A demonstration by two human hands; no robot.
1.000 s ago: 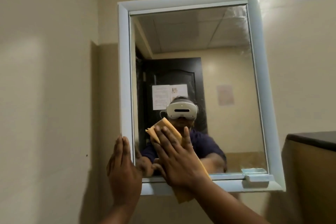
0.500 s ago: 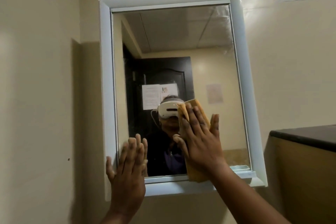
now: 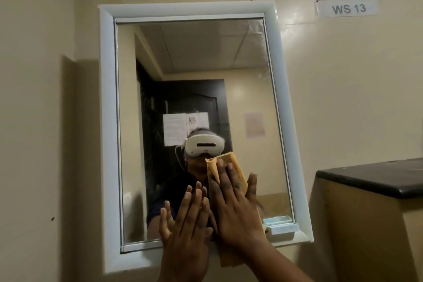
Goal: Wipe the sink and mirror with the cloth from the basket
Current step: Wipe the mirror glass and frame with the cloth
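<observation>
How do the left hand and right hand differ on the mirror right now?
The right hand presses the yellow cloth flat to the mirror glass; the left hand is bare, holding nothing. The right hand reaches higher; the left hand sits lower, by the bottom frame. Both are open, fingers pointing upward, side by side.

Bare forearms, no sleeves; reflection shows white headset (image 3: 203, 147) w/ cable, dark top.
</observation>
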